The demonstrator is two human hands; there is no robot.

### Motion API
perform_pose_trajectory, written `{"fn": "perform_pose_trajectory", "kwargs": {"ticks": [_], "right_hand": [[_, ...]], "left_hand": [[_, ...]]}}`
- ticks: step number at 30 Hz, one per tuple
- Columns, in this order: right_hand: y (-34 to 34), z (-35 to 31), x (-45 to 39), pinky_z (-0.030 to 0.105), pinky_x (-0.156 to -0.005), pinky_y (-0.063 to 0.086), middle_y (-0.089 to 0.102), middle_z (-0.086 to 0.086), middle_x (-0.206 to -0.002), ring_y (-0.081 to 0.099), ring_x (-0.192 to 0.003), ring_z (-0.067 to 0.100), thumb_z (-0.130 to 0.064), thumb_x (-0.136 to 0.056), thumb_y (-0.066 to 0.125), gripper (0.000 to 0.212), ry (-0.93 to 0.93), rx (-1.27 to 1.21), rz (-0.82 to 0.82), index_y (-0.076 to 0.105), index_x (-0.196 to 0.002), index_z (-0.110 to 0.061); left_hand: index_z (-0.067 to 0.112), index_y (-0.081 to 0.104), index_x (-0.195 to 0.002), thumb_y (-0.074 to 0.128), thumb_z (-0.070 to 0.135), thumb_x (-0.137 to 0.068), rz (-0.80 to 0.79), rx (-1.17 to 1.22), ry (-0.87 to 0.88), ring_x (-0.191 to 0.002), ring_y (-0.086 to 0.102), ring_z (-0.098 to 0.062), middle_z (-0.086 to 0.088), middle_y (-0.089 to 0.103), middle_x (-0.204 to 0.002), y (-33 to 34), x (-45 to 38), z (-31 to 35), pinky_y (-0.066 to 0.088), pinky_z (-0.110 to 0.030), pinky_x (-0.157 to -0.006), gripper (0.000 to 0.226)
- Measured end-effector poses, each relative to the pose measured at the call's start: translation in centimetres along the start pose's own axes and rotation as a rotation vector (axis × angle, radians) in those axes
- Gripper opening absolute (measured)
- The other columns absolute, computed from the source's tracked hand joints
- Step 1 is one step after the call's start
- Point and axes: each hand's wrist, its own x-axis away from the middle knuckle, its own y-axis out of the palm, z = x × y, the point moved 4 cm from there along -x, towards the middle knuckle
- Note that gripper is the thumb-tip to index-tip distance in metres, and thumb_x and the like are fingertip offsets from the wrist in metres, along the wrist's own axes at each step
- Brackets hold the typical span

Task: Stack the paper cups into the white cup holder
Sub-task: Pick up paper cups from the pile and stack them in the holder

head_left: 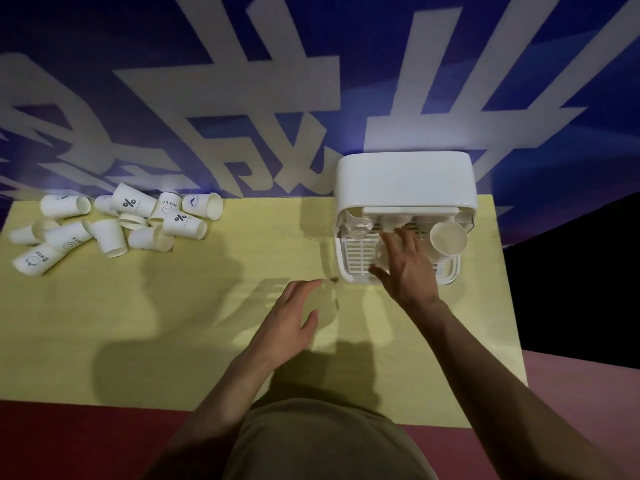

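Note:
A white cup holder (403, 178) with a raised lid stands at the table's far right. Its slatted tray (356, 254) carries a clear cup (358, 223) at the back left and an upright paper cup (447, 238) on the right. My right hand (405, 268) reaches into the tray with fingers spread, over a white cup (381, 258) that it mostly hides; whether it grips the cup is unclear. My left hand (294, 313) hovers open over the table just left of the holder, holding nothing. Several loose paper cups (114, 223) lie in a heap at the far left.
The yellow table (207, 306) ends at a near edge by my body and a right edge just past the holder. A blue wall with large white lettering (242, 81) rises behind the table. Red floor (69, 441) shows below.

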Motion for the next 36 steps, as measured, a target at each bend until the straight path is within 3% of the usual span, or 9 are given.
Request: {"fn": "perform_pose_trajectory", "kwargs": {"ticks": [4, 9, 17, 21, 24, 26, 33, 36], "right_hand": [[0.2, -4.5, 2.6, 0.048, -0.096, 0.052, 0.051, 0.019, -0.136, 0.047, -0.126, 0.038, -0.024, -0.089, 0.075, 0.056, -0.073, -0.051, 0.064, 0.052, -0.137, -0.007], [2.7, -14.0, 3.3, 0.042, -0.101, 0.049, 0.051, 0.011, -0.141, 0.049, -0.125, 0.031, -0.022, -0.095, 0.061, 0.04, -0.2, -0.172, 0.009, 0.058, -0.134, -0.014], [9.5, -31.2, -0.4, 0.043, -0.094, 0.053, 0.048, 0.007, -0.143, 0.053, -0.119, 0.029, -0.024, -0.095, 0.057, 0.042, -0.327, -0.152, -0.137, 0.055, -0.136, -0.019], [13.2, -38.3, -2.5, 0.043, -0.094, 0.054, 0.047, 0.008, -0.145, 0.053, -0.122, 0.029, -0.025, -0.094, 0.062, 0.047, -0.383, -0.078, -0.198, 0.052, -0.139, -0.021], [15.4, -41.5, -4.4, 0.043, -0.09, 0.056, 0.047, 0.011, -0.144, 0.055, -0.119, 0.032, -0.024, -0.091, 0.067, 0.05, -0.369, -0.038, -0.232, 0.052, -0.139, -0.02], [16.6, -42.6, -5.7, 0.044, -0.084, 0.057, 0.049, 0.014, -0.14, 0.058, -0.112, 0.036, -0.021, -0.088, 0.07, 0.053, -0.348, -0.032, -0.235, 0.052, -0.138, -0.017], [19.3, -44.7, -10.5, 0.051, -0.073, 0.056, 0.05, 0.022, -0.13, 0.057, -0.094, 0.043, -0.015, -0.083, 0.074, 0.06, -0.337, 0.078, -0.228, 0.051, -0.138, -0.005], [20.2, -46.1, -12.3, 0.052, -0.08, 0.055, 0.051, 0.025, -0.129, 0.054, -0.098, 0.045, -0.017, -0.081, 0.078, 0.064, -0.357, 0.124, -0.211, 0.051, -0.138, -0.002]], "left_hand": [[0.032, 0.038, -0.151, 0.054, 0.022, -0.102, 0.037, 0.028, -0.062, -0.127, 0.045, 0.0, 0.019, 0.038, -0.14, -2.6, 1.9, -3.8, 0.041, -0.025, -0.11, 0.052], [0.031, 0.046, -0.146, 0.057, 0.017, -0.1, 0.13, 0.035, -0.131, -0.127, 0.047, -0.002, 0.014, 0.042, -0.139, -8.4, 4.4, -11.3, 0.044, -0.032, -0.111, 0.049], [0.018, 0.055, -0.138, 0.07, 0.003, -0.087, 0.446, -0.024, -0.298, -0.116, 0.052, -0.021, -0.007, 0.05, -0.133, -23.2, 8.6, -28.3, 0.051, -0.052, -0.099, 0.056], [0.003, 0.051, -0.139, 0.072, 0.016, -0.082, 0.591, -0.114, -0.43, -0.126, 0.043, -0.035, -0.021, 0.054, -0.132, -31.6, 10.0, -38.6, 0.036, -0.051, -0.108, 0.062], [-0.001, 0.044, -0.145, 0.089, 0.016, -0.072, 0.574, -0.159, -0.582, -0.126, 0.042, -0.046, -0.029, 0.046, -0.135, -35.8, 9.9, -46.4, 0.035, -0.055, -0.104, 0.087], [0.004, 0.037, -0.149, 0.09, 0.019, -0.071, 0.522, -0.143, -0.648, -0.126, 0.039, -0.048, -0.027, 0.037, -0.141, -37.7, 9.3, -50.2, 0.036, -0.056, -0.105, 0.095], [0.01, 0.035, -0.149, 0.084, 0.014, -0.071, 0.417, -0.172, -0.617, -0.13, 0.031, -0.048, -0.02, 0.031, -0.147, -40.4, 5.8, -56.0, 0.039, -0.055, -0.105, 0.092], [0.013, 0.031, -0.15, 0.08, 0.011, -0.069, 0.386, -0.172, -0.633, -0.134, 0.028, -0.045, -0.017, 0.029, -0.15, -40.7, 4.8, -57.9, 0.036, -0.054, -0.109, 0.095]]}}
